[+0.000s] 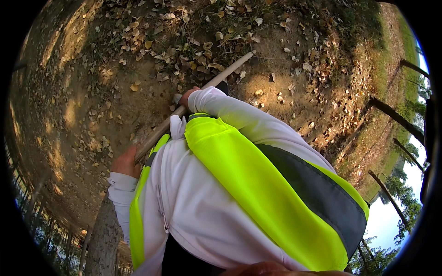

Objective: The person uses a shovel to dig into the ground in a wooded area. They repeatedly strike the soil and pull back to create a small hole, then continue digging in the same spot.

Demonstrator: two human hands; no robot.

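A long, pale wooden pole (pixel 230 69) slants across in front of my body, from beside my waist up to the far right. Its far end lies over the leaf-strewn ground. My right hand (pixel 188 97) is wrapped around the middle of it, partly hidden by the white sleeve. Close to my body, my left hand (pixel 125 162) is closed around the nearer part of the pole; its fingers are mostly out of sight. A small greyish thing (pixel 177 98) shows beside my right hand, too small to name. Behind the pole is a dark shape (pixel 223 87), mostly covered.
Bare brown soil (pixel 69 138) with scattered dry leaves (pixel 198 55) and some grass spreads around me. A tree trunk (pixel 103 237) rises close by at the lower left. More trunks (pixel 398 119) stand at the right. My yellow vest (pixel 258 184) hides the ground below.
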